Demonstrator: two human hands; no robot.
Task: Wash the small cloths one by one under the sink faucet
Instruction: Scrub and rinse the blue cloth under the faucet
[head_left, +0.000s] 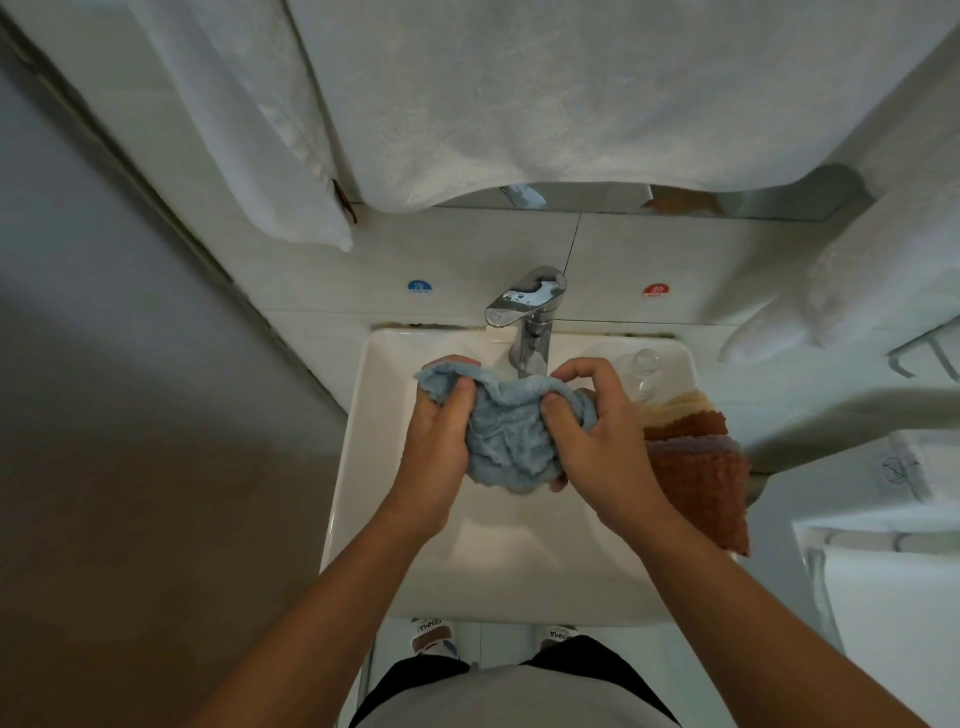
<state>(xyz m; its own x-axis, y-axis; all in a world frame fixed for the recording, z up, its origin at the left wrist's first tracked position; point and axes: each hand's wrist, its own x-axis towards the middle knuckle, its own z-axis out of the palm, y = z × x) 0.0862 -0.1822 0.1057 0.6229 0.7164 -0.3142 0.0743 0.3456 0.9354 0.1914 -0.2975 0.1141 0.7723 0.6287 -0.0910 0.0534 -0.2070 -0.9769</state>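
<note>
Sink (363, 467) | blue cloth (506, 441) bunched between left hand (436, 441), right hand (597, 441) | both gripping

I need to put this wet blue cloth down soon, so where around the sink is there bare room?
The sink rim left of the faucet is bare, as is the basin's near part below both hands. The right rim is crowded: a clear bottle and the stacked cloths fill it.

Left hand (439, 441), right hand (597, 441) clenched.
</note>
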